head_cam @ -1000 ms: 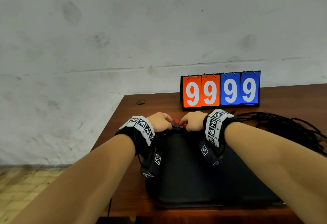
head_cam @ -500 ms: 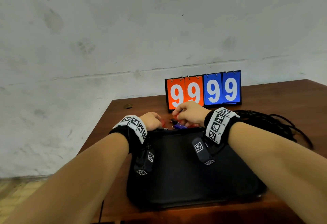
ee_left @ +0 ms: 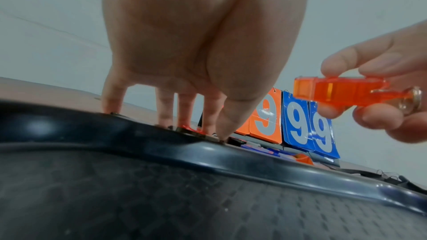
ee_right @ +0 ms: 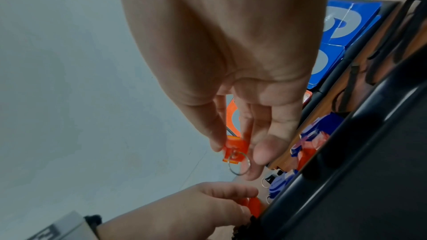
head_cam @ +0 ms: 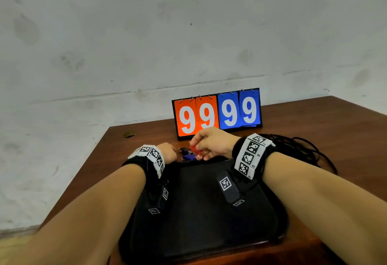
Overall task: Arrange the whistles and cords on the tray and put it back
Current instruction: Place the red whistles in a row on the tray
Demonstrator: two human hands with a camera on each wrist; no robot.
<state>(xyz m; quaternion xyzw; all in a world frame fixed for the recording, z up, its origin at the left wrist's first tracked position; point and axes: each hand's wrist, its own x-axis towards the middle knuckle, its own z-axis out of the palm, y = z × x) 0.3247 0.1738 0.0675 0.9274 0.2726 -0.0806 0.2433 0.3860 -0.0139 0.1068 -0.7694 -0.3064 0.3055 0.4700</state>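
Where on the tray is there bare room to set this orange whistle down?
The tray floor between both forearms looks bare. The crowded part is the table strip between its far rim and the scoreboard, where the other whistles lie under the left hand. The right hand pinches the orange whistle above that strip.

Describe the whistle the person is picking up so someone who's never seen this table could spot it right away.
Find the flip scoreboard reading 9999 at the back of the wooden table; just in front of it the right hand hovers beyond the far rim of the black tray. Pinched in that hand is the orange whistle, translucent with a metal ring at its tail, the only whistle lifted off the table.
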